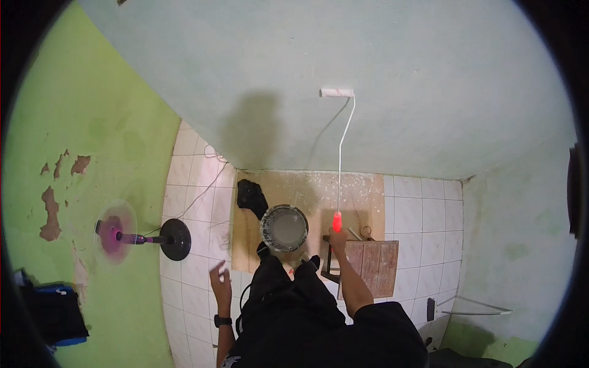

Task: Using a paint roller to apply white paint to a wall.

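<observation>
the right hand is clamped round the red handle of a long-framed paint roller, its white sleeve apparently against the pale blue-green wall; the left hand hangs empty, fingers loosely apart. light, even pressure along the whole sleeve, with overlapping strokes, should work best. footing looks cramped: a paint-smeared bucket stands ahead beside a black cloth bundle, a small wooden table lies below the right forearm, and a pedestal fan trails its cable at left.

Fan blades blurred, roller handle partly hidden, dark wall object cut off
</observation>
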Motion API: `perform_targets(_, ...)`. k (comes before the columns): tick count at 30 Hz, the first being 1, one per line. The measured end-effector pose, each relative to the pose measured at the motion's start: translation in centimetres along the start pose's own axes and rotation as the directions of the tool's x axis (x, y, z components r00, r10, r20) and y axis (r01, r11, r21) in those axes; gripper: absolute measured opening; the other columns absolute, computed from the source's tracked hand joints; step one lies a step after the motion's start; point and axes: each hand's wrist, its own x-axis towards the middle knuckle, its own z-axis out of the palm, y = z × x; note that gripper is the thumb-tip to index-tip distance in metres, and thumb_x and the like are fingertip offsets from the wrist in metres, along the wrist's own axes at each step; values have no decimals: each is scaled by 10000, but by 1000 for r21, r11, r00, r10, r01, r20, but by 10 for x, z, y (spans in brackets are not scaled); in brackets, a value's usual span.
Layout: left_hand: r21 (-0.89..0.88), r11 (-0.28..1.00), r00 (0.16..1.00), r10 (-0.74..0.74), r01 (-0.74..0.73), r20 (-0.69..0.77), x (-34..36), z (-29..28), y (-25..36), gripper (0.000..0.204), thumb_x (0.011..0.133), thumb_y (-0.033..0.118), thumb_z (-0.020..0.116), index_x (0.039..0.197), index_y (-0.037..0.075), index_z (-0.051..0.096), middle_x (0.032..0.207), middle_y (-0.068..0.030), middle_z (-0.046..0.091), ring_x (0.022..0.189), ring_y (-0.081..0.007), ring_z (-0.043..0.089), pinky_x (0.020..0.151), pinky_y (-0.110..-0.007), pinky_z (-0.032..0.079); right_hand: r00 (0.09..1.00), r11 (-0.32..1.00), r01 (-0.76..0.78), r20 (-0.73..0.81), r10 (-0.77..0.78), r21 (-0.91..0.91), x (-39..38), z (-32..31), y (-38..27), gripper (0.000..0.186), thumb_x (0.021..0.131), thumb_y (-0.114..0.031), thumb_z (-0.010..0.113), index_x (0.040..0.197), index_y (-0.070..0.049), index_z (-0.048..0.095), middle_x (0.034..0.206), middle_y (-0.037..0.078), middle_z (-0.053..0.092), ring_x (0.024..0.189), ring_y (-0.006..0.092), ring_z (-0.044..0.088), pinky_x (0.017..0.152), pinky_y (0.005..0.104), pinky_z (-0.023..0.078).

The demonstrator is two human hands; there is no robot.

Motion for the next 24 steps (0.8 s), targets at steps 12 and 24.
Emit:
perform_targets(12, 286, 917, 951, -305, 279, 52, -139, -83, -273, 354, 778, 142, 575, 1094, -17, 578, 820, -170, 647, 654, -220, 618, 567, -329, 517, 999, 999, -25, -37, 26, 35, -7, 96, -11, 232, 730, -139, 597, 561, -24, 487, 484, 6, 477, 420, 132, 483, 409, 317, 379)
perform_targets(24, 9, 781, 780, -624, 624, 54, -6, -71, -193, 326, 870, 177, 519, 1184, 92, 544, 934, -78, 568, 760, -170, 590, 536, -303, 518, 987, 965, 155, 12, -161, 213, 82, 103, -261, 209, 762, -125, 604, 605, -4, 539, 512, 38, 525, 446, 133, 503, 427, 309, 385)
